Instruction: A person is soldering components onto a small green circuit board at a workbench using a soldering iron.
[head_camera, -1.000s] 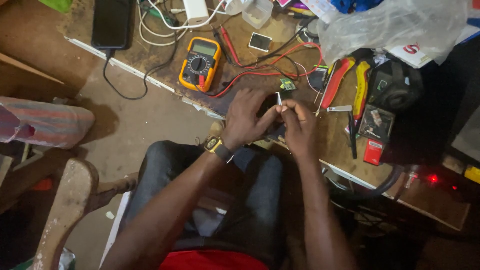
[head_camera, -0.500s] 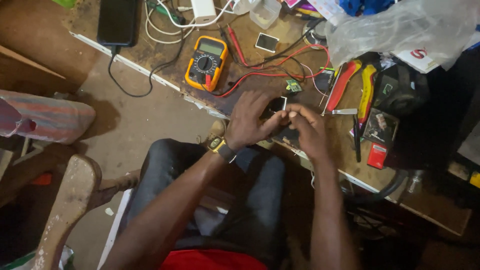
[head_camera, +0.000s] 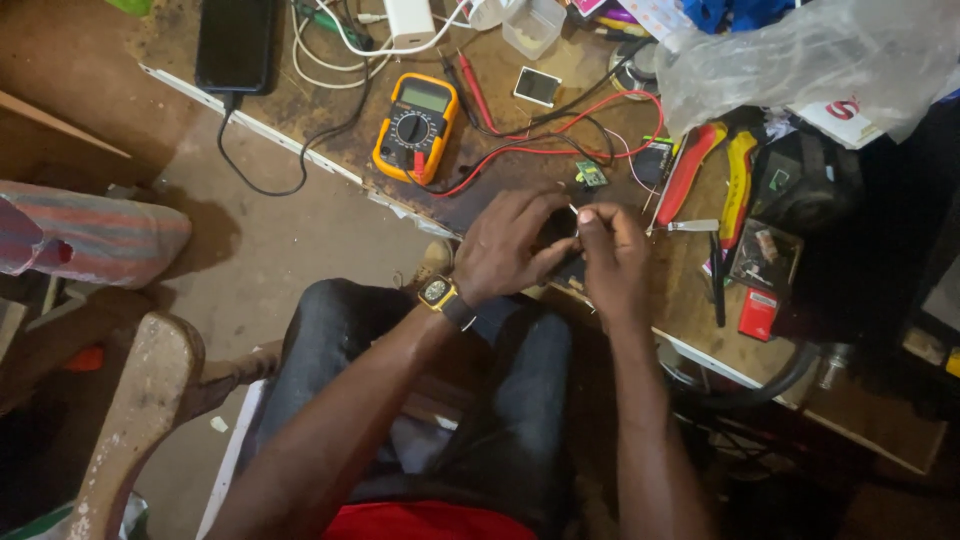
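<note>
- Cluttered wooden workbench (head_camera: 330, 120), multimeter (head_camera: 415, 127) and pliers (head_camera: 712, 175) nearby.
- Left hand (head_camera: 510, 245) and right hand (head_camera: 615, 255) pinch a small dark part (head_camera: 562, 232) at the bench edge.
- Probably light and fragile (mostly hidden); best held by its edges.

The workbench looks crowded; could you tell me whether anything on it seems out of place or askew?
Nothing looks damaged or spilled. The yellow multimeter lies tilted near the edge of the workbench, its red lead looping loosely across it towards both hands.

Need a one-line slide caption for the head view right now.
Both hands, left hand and right hand, pinch a small dark part at the workbench edge, near a yellow multimeter and red-handled pliers.
</note>
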